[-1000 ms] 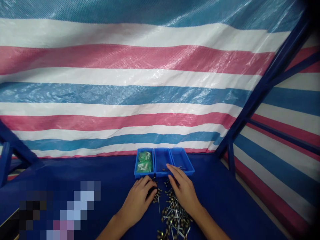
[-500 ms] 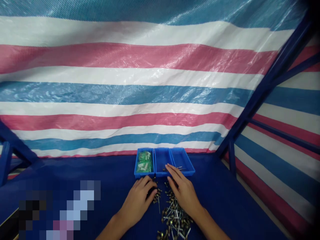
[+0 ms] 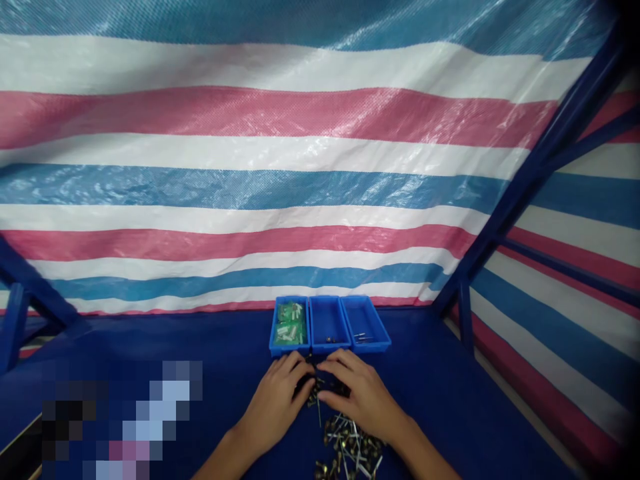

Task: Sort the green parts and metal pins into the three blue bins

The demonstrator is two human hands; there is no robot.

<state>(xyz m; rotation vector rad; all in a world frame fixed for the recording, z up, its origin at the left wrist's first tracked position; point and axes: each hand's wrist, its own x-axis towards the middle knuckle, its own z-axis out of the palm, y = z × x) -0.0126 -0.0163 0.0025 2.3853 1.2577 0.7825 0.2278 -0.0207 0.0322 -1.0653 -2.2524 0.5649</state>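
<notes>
My left hand [image 3: 280, 397] rests over the table, its fingers curled and its thumb brought towards the index finger, beside a small cluster of brass-coloured bits with thin metal shanks [image 3: 319, 412]. What sits between its fingertips is too small to make out. Facing it, my right hand [image 3: 365, 397] hovers with the thumb apart from the bent fingers, over more of these bits. Below the right palm lies a loose heap of brass-headed bits [image 3: 354, 445]. Two small pieces [image 3: 330, 339] lie in the middle blue bin [image 3: 327, 313], and several thin metal shanks [image 3: 361, 337] in the right bin [image 3: 365, 312].
The left blue bin [image 3: 273, 333] holds green-and-white packets [image 3: 290, 323]. All three bins stand side by side at the back of the dark blue table [image 3: 200, 340]. A striped tarp [image 3: 250, 153] hangs behind, and blue frame bars [image 3: 500, 200] slope at the right.
My right hand has drawn back from the middle bin to the bits near my left hand, uncovering small pieces in that bin. My left hand has hardly moved.
</notes>
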